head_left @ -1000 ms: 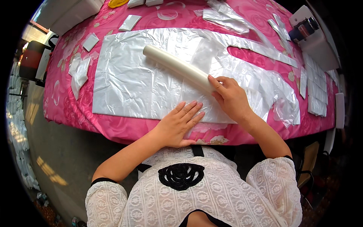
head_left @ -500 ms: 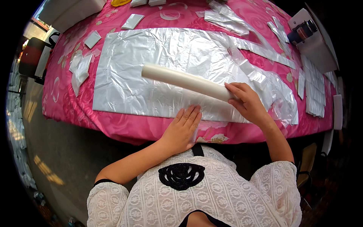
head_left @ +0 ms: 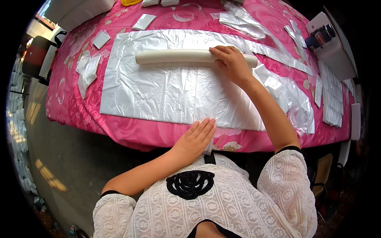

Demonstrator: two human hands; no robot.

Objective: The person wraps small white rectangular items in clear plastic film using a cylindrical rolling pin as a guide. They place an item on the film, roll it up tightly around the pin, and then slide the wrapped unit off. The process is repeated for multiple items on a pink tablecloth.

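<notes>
A large translucent plastic sheet (head_left: pixel 158 91), wrinkled and shiny, is spread over the table, its right part bunched up. Across its far half lies a long off-white roll (head_left: pixel 170 56), pointing left to right. My right hand (head_left: pixel 230 63) grips this roll near its right end, fingers over the top and thumb on the near side. At the sheet's near edge, my left hand (head_left: pixel 198 137) rests flat with its fingers stretched out, holding nothing. A bit of clear plastic shows beside its palm.
A pink flowered cloth (head_left: pixel 131 133) covers the table. Small folded plastic packets (head_left: pixel 101 39) lie at the left, flattened plastic strips (head_left: pixel 242 25) at the far side and stacked packets (head_left: pixel 331 93) at the right. A dark bottle (head_left: pixel 320 36) stands by a white box (head_left: pixel 337 51).
My right hand has carried the roll away from me and leftward. The roll was slanted above the sheet and now lies level across it. My left hand has barely moved.
</notes>
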